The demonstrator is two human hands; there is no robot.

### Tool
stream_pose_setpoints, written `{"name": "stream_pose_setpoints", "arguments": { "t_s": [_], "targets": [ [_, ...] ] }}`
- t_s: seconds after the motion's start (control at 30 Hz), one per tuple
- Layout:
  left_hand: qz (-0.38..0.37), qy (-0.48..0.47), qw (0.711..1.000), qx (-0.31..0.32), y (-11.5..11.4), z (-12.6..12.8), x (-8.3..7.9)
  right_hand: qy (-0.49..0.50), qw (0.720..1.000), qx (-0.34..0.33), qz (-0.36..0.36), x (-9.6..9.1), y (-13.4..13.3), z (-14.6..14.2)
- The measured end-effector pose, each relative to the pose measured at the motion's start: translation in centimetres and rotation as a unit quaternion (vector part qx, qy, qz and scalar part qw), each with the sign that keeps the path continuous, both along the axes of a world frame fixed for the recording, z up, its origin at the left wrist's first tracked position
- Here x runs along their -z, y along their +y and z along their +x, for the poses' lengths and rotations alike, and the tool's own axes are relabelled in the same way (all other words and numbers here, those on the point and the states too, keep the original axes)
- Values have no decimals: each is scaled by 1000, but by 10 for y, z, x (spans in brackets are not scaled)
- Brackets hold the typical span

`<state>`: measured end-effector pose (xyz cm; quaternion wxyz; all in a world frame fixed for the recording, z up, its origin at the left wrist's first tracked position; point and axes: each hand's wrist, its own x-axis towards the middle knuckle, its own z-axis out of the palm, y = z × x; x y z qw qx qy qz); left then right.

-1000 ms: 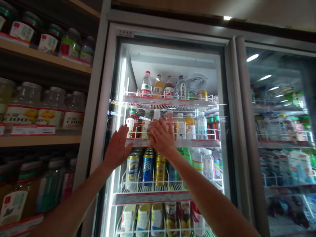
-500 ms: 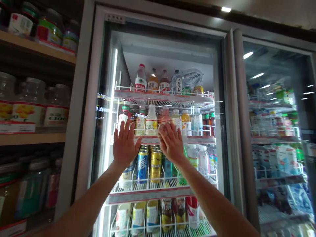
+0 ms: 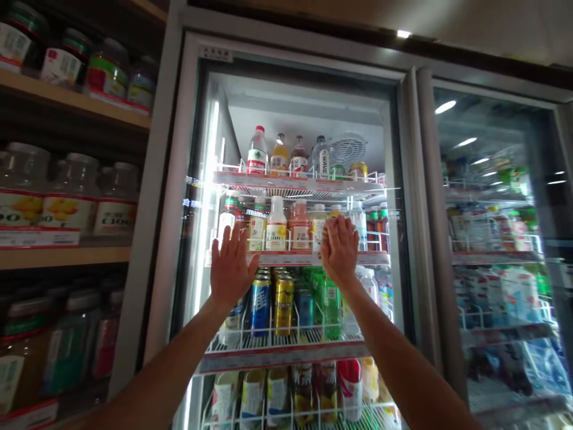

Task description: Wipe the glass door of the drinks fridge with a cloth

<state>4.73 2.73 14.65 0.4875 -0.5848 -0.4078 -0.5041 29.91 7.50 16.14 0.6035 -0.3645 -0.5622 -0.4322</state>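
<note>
Now flat on fridge door (image 3: 304, 113), open, gripping nothing: left hand (image 3: 230, 269) unmoved, right hand (image 3: 339, 251) shifted toward door's right edge; contact widened.

At the left of the frame I see wooden shelves (image 3: 67, 257) stocked with labelled jars (image 3: 71, 200). At the right stands a second glass-fronted cooler (image 3: 496, 239), and a ceiling light (image 3: 403, 34) glows at the top.

Wooden shelves (image 3: 67, 257), jars (image 3: 71, 197), ceiling light (image 3: 403, 34)
</note>
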Motion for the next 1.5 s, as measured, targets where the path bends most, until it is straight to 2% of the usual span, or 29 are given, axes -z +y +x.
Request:
{"name": "stream_pose_setpoints", "arguments": {
  "t_s": [0.07, 0.17, 0.23, 0.27, 0.33, 0.43, 0.5, 0.53, 0.6, 0.63, 0.73, 0.8, 0.87, 0.93, 1.0, 1.07, 1.1, 1.17, 1.27, 1.33, 1.4, 1.5],
  "targets": [
    [3, 2, 1000, -9, 0, 0, 0, 0, 1000, 18, -9, -2, 2, 29],
    [13, 6, 1000, -20, 0, 1, 0, 131, 991, 37, -15, -8, 10, 81],
    [18, 7, 1000, -21, 0, 1, 0, 191, 981, 29, -1, -12, 13, 92],
    [21, 8, 1000, -22, -1, 1, 0, 189, 982, 22, 7, -11, 14, 86],
    [25, 10, 999, -26, -1, 1, 0, 136, 990, 9, 21, -4, 10, 55],
    [29, 14, 999, -30, -1, 1, 0, -36, 999, -19, 17, 18, -2, -2],
    [31, 17, 999, -27, 0, 0, 0, -134, 991, -25, 12, 29, -8, -19],
    [32, 16, 999, -27, 1, 0, 0, -154, 988, -19, 9, 30, -9, -17],
    [34, 14, 999, -31, 1, -1, 1, -118, 993, -1, 5, 20, -7, 7],
    [34, 13, 999, -36, 2, -1, 1, -60, 998, 9, 5, 9, -3, 25],
    [39, 18, 998, -54, 1, -1, 1, 147, 989, 14, 5, -37, 9, 73],
    [44, 23, 997, -64, 1, -1, 1, 209, 978, 9, 14, -65, 15, 80],
    [45, 23, 996, -67, 0, -1, 0, 193, 981, 5, 20, -81, 15, 60],
    [41, 21, 997, -65, 0, -1, 0, 123, 992, 1, 20, -81, 12, 25],
    [42, 20, 997, -60, 0, -1, 0, -12, 1000, -1, 24, -70, 6, -8],
    [43, 21, 997, -54, 0, -1, 0, -132, 991, 8, 24, -58, 2, -22],
    [44, 21, 997, -52, 0, -1, 0, -162, 986, 17, 20, -56, 0, -18],
    [41, 19, 998, -49, 1, -2, 0, -134, 990, 38, 1, -59, 0, 6],
    [42, 21, 998, -50, 1, -4, 1, 81, 995, 56, -34, -82, 4, 55],
    [43, 29, 997, -55, 1, -5, 1, 172, 983, 49, -35, -99, 7, 68],
    [46, 32, 997, -61, 1, -5, 1, 172, 984, 37, -23, -106, 8, 54],
    [45, 33, 997, -62, 1, -4, 2, 57, 998, 26, -17, -95, 2, -1]
  ]
}}
